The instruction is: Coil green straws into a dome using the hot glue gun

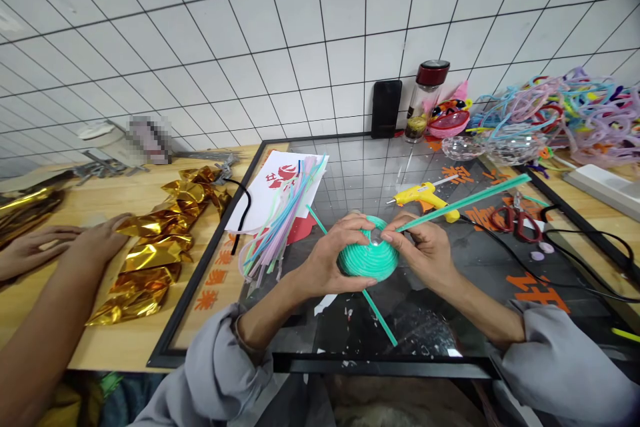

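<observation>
1. You've 2 hands in shot: left hand [333, 260], right hand [425, 250].
2. Co-worker's hands [97, 237], left: 2.
3. Green coil [367, 261]: 1.
4. Green straws: 2, i.e. long straw [465, 200] right, near straw [381, 319].
5. Glue gun [425, 197]: 1.
6. Scissors [510, 220]: 1 pr.
7. Far wall: 1 phone [386, 109], 1 bottle [425, 103].

A craft workshop: yellow hot-glue gun [425, 199], red-handled scissors [510, 221], crumpled gold foil [155, 247] and tangled pastel pipe cleaners [575, 113] crowd the wooden tabletop [100, 340].
</observation>
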Action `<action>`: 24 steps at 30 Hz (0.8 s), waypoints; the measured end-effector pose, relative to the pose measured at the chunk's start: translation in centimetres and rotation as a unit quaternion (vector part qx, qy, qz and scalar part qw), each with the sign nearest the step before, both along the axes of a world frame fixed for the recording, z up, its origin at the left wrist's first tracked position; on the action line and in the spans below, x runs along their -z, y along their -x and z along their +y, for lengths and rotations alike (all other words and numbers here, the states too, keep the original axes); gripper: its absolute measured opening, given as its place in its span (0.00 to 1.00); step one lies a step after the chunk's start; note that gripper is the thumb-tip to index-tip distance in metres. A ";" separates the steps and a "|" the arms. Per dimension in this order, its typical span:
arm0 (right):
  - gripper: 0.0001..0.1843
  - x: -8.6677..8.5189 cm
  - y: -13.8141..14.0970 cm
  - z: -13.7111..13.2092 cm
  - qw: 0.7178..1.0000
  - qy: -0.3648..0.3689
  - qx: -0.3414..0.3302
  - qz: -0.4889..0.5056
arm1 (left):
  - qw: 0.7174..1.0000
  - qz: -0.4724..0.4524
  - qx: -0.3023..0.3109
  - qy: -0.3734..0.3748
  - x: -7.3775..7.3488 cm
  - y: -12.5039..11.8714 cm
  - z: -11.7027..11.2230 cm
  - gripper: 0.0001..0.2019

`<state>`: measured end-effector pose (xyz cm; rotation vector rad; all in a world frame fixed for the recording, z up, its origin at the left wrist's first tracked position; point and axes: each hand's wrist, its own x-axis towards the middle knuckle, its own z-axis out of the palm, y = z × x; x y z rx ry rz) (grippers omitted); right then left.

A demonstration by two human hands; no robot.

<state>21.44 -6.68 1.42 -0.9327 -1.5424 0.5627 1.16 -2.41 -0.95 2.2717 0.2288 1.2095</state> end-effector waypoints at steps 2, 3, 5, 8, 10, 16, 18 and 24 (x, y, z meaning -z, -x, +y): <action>0.07 0.0 0.0 0.0 1.000 0.004 0.000 0.000 | 1.000 0.003 -0.002 -0.007 0.0 0.1 0.0 0.29; 0.07 0.0 0.0 0.0 1.000 0.003 0.000 0.002 | 1.000 0.003 -0.002 -0.010 0.0 0.1 0.0 0.29; 0.06 0.0 0.0 0.0 1.000 -0.003 -0.002 0.006 | 1.000 0.002 -0.004 -0.012 0.0 0.1 0.0 0.28; 0.06 0.0 0.0 0.0 1.000 -0.015 -0.004 0.005 | 1.000 0.008 -0.007 -0.017 -0.1 0.0 0.1 0.28; 0.05 0.0 0.0 0.1 1.000 -0.018 -0.007 0.002 | 1.000 0.015 -0.010 -0.025 -0.1 0.0 0.1 0.28; 0.05 0.3 -0.1 0.1 1.000 -0.020 -0.004 -0.002 | 0.999 0.028 -0.013 -0.044 -0.2 0.1 0.1 0.27; 0.05 0.4 -0.1 0.1 1.000 -0.023 -0.006 0.000 | 0.998 0.029 -0.015 -0.047 -0.2 0.1 0.2 0.26; 0.05 0.2 0.0 0.1 0.999 -0.033 -0.008 -0.002 | 0.998 0.032 -0.018 -0.060 -0.2 0.1 0.2 0.25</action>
